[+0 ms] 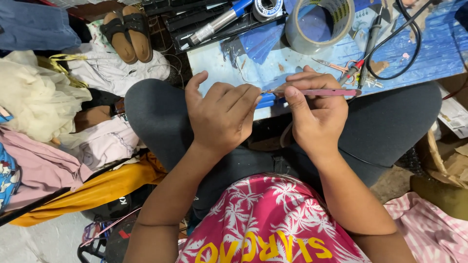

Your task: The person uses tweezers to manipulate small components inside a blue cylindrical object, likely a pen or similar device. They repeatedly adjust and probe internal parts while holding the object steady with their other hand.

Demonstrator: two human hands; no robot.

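I sit cross-legged at a low blue board (219, 68). My right hand (314, 114) grips pink-handled tweezers (321, 92) held level, tips pointing left. My left hand (222, 114) is curled, its fingertips pinched at the tweezers' tips; whatever small thing sits between them is hidden. Both hands hover over my lap at the board's near edge.
On the board lie a roll of clear tape (319, 24), a soldering iron (368, 44) with black cable (414, 48), small snips (336, 65) and a blue-handled tool (222, 19). Sandals (126, 31) and heaped cloths (44, 97) lie to the left. A basket (446, 165) stands right.
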